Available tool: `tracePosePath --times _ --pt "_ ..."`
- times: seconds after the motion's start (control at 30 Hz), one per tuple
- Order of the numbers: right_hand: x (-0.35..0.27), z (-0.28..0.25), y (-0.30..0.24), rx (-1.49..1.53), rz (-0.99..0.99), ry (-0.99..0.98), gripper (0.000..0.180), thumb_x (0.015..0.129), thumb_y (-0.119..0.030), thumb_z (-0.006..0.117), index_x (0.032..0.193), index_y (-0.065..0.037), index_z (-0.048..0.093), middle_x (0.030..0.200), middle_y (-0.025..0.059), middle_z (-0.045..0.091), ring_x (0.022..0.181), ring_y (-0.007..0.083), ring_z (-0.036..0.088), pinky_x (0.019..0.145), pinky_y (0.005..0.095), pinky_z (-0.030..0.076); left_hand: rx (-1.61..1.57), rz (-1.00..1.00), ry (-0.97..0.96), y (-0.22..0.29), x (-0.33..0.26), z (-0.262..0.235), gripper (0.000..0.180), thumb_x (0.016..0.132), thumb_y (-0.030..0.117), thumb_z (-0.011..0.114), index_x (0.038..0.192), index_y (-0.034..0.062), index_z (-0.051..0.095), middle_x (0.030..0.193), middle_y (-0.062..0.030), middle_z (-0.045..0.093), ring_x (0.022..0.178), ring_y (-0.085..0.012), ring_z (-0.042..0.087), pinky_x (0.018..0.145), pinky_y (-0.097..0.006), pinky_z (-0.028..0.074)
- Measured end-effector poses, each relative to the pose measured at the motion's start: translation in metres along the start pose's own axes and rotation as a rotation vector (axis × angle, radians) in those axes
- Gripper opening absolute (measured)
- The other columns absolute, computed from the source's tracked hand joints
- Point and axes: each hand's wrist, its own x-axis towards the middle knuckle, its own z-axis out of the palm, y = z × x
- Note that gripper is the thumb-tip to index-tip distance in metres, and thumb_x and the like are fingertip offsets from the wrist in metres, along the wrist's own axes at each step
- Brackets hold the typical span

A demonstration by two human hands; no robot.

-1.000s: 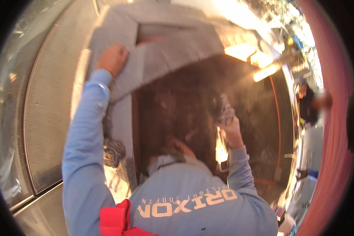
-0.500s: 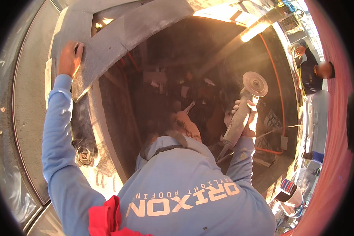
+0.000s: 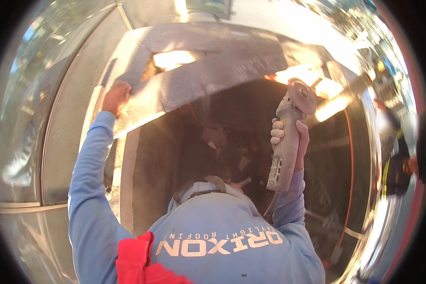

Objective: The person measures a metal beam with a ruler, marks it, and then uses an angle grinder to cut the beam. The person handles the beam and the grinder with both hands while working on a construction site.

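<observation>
On the right, my right hand is wrapped round the body of a dusty grey angle grinder. Its disc points up and away from me, close to the sunlit far edge of the opening. A cord trails from the grinder's near end along my forearm. At the left, my left hand is curled on the edge of a wide grey board that borders the opening. Its fingertips are partly hidden and blurred. Whether the disc is spinning I cannot tell.
Below lies a deep, dark opening with pale scraps on its bottom. An orange cable runs down its right side. A gap in the grey board lets in sunlight. Another person is beyond the right edge. Dust hangs in the air.
The view has shifted, showing more of the far side. The grinder has moved forward, its disc now nearer the far edge. My left hand remains at the board, with its fingers drawn in more.
</observation>
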Motion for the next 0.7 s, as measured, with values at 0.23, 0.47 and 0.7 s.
tracePosePath --times 0.23,0.47,0.7 --pt "0.083 0.04 -0.028 -0.144 0.265 -0.258 0.06 0.095 -0.047 0.061 0.131 0.0 0.053 0.102 0.0089 0.058 0.08 0.0166 0.06 0.069 0.0313 0.055 0.388 -0.16 0.269 0.068 -0.016 -0.02 0.021 0.103 0.023 0.062 0.112 0.0053 0.068 0.112 -0.0103 0.068 0.119 -0.0258 0.06 0.093 -0.042 0.051" --pt "0.131 0.09 0.004 -0.152 0.63 -0.343 0.056 0.097 -0.045 0.058 0.126 0.003 0.058 0.103 0.0158 0.066 0.08 0.023 0.067 0.071 0.0369 0.059 -1.388 -0.527 0.062 0.327 -0.032 -0.059 0.043 0.107 0.035 0.063 0.134 0.002 0.064 0.122 -0.0083 0.07 0.107 -0.0145 0.065 0.087 -0.036 0.053" --pt "0.154 0.132 0.059 -0.233 0.936 -0.503 0.048 0.101 -0.039 0.054 0.119 0.005 0.061 0.101 0.0173 0.068 0.078 0.0258 0.069 0.071 0.0378 0.061 -2.341 -0.48 0.485 0.335 -0.007 -0.044 0.046 0.107 0.043 0.061 0.127 0.0017 0.057 0.093 -0.0006 0.057 0.092 -0.0158 0.062 0.081 -0.035 0.054"
